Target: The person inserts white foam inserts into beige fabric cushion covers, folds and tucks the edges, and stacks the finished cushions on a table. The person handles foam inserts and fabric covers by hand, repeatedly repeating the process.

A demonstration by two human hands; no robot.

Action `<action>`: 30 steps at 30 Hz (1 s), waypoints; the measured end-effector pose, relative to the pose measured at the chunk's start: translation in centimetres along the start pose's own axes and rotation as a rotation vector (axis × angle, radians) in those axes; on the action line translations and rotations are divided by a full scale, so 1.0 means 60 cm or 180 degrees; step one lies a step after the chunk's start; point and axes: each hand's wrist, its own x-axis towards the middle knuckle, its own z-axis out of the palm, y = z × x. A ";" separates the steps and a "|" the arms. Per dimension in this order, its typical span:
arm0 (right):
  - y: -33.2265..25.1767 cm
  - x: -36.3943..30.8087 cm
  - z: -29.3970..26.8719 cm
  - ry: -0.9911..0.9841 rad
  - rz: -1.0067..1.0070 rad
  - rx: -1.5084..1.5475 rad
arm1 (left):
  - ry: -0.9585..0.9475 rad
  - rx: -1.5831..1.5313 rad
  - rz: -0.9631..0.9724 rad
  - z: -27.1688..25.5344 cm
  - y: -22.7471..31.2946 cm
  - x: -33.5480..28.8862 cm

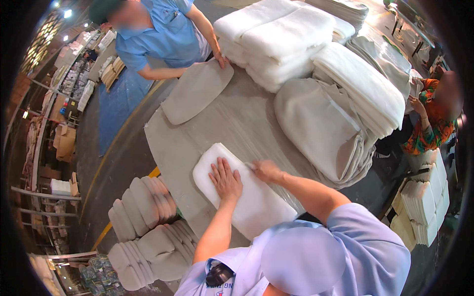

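1. Head view: the person's left hand lies flat, palm down and fingers slightly spread, pressing on a thick white fleecy pad with rounded corners and grasping nothing.
2. At the pad's right edge, the person's right hand has its fingers curled in; whether they grip the edge or only touch it, I cannot tell.
3. One such pad lies under the hands, on the near part of a broad grey tabletop, slanting toward the person's body.
4. One flat grey rounded panel is held at the tabletop's far left by one co-worker in a light blue shirt; a hand shows on its upper edge.
5. One more person, in an orange patterned top, is off to the right.
6. Beyond the right hand, a bulky heap of folded grey fabric covers takes up the tabletop's right side, with a long white padded stack and a tall pile of folded white wadding behind.
7. Bundled grey cushion-shaped pieces stand at lower left, too overlapped to count.
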 end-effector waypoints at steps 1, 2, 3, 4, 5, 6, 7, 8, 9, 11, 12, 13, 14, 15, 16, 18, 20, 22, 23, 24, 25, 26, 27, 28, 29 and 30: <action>0.012 -0.014 -0.003 -0.0070 -0.0029 0.0009 | -0.0017 -0.0003 -0.0047 0.000 -0.006 -0.006; 0.022 -0.028 -0.016 -0.0131 -0.0076 -0.0004 | -0.0007 -0.0019 -0.0102 -0.001 -0.010 -0.007; 0.025 -0.039 -0.023 -0.0189 -0.0121 -0.0019 | 0.0004 -0.0037 -0.0155 -0.001 -0.015 -0.010; 0.028 -0.048 -0.029 -0.0189 -0.0052 -0.0042 | -0.0002 -0.0041 -0.0152 0.000 -0.011 -0.008; 0.027 -0.056 -0.032 -0.0189 0.0017 -0.0066 | -0.0007 -0.0046 -0.0148 0.000 -0.009 -0.007; 0.026 -0.063 -0.034 -0.0189 0.0086 -0.0091 | -0.0011 -0.0052 -0.0144 0.001 -0.006 -0.005; 0.010 -0.070 -0.032 -0.0163 0.0035 -0.0060 | -0.0009 -0.0037 -0.0161 0.000 -0.006 -0.006; -0.009 -0.077 -0.023 -0.0149 -0.0016 -0.0009 | -0.0022 -0.0004 -0.0181 0.000 -0.009 -0.008; -0.023 -0.086 -0.019 -0.0138 -0.0068 0.0042 | -0.0035 0.0030 -0.0205 0.001 -0.013 -0.010; -0.016 -0.102 -0.015 -0.0321 -0.0206 -0.0161 | -0.0043 -0.0021 -0.0166 0.000 -0.010 -0.006; -0.012 -0.109 -0.013 -0.0417 -0.0278 -0.0259 | -0.0048 -0.0042 -0.0151 0.001 -0.008 -0.003; -0.005 -0.119 -0.013 -0.0493 -0.0400 -0.0277 | -0.0035 -0.0044 -0.0153 0.000 -0.011 -0.005; 0.014 -0.133 -0.022 -0.0564 -0.0506 -0.0297 | -0.0029 -0.0055 -0.0144 0.000 -0.011 -0.006; 0.031 -0.151 -0.028 -0.0636 -0.0614 -0.0313 | -0.0024 -0.0065 -0.0135 -0.001 -0.012 -0.008; 0.054 -0.173 -0.031 -0.0743 -0.0548 -0.0346 | -0.0078 -0.0077 -0.0172 -0.003 -0.010 -0.009; 0.099 -0.214 -0.043 -0.0921 -0.0406 -0.0434 | -0.0158 -0.0124 -0.0216 -0.005 -0.001 -0.006; 0.097 -0.234 -0.051 -0.0658 -0.0232 -0.0219 | -0.0168 -0.0094 -0.0225 -0.004 -0.003 -0.006; 0.072 -0.232 -0.050 -0.0295 -0.0080 -0.0046 | -0.0153 -0.0060 -0.0237 -0.003 -0.005 -0.008; 0.053 -0.230 -0.045 -0.0313 -0.0119 0.0049 | -0.0136 -0.0028 -0.0247 -0.002 -0.008 -0.010; 0.031 -0.228 -0.039 -0.0334 -0.0160 0.0146 | -0.0118 0.0006 -0.0261 -0.001 -0.011 -0.010; 0.030 -0.232 -0.030 -0.0340 -0.0170 0.0241 | -0.0105 0.0020 -0.0232 0.000 -0.010 -0.010; 0.037 -0.241 -0.029 -0.0403 -0.0251 0.0164 | -0.0093 0.0038 -0.0206 0.001 -0.010 -0.009; 0.046 -0.252 -0.031 -0.0469 -0.0336 0.0089 | -0.0080 0.0060 -0.0183 0.002 -0.010 -0.009; 0.064 -0.267 -0.030 -0.0521 -0.0394 0.0010 | -0.0074 0.0040 -0.0169 0.003 -0.005 -0.009; 0.091 -0.288 -0.027 -0.0411 -0.0445 0.0105 | -0.0059 0.0014 -0.0169 0.003 -0.001 -0.008; 0.125 -0.318 -0.026 -0.0290 -0.0485 0.0186 | -0.0042 -0.0027 -0.0159 0.004 0.006 -0.005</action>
